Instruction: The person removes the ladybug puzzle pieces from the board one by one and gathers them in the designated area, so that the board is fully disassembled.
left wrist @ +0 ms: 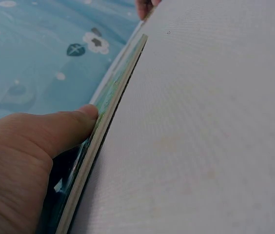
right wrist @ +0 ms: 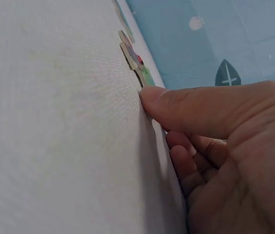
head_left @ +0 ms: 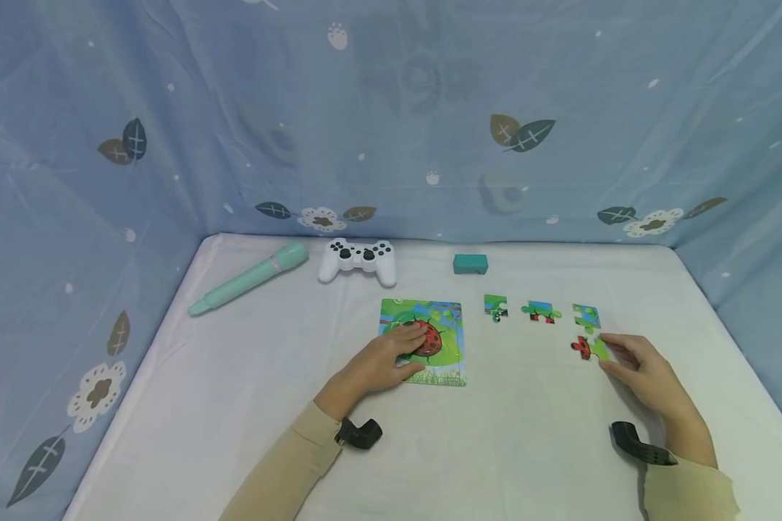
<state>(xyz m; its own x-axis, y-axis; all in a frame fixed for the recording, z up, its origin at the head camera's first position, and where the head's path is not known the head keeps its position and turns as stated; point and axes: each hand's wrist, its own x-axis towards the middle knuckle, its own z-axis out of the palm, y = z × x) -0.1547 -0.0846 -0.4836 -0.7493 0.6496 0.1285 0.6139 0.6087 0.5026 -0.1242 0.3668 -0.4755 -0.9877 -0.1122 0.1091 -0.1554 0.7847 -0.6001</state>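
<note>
A square ladybug puzzle board (head_left: 454,340) lies flat on the table, and my left hand (head_left: 379,363) rests over its left part. In the left wrist view the thumb (left wrist: 74,127) lies across the board's edge. Over on the right, my right hand (head_left: 648,380) pinches a red and green puzzle piece (head_left: 583,348) between thumb and fingers, low over the cloth. Just above that piece is a blue-green puzzle piece (head_left: 586,315). Two more pieces lie between there and the board: a blue and red one (head_left: 541,311) and a green one (head_left: 495,305).
Along the back of the white table (head_left: 495,441) stand a teal block (head_left: 471,263) and a white game controller (head_left: 358,260). A mint-green pen-shaped wand (head_left: 247,281) lies at the back left. Blue patterned cloth (head_left: 391,108) hangs behind and at both sides.
</note>
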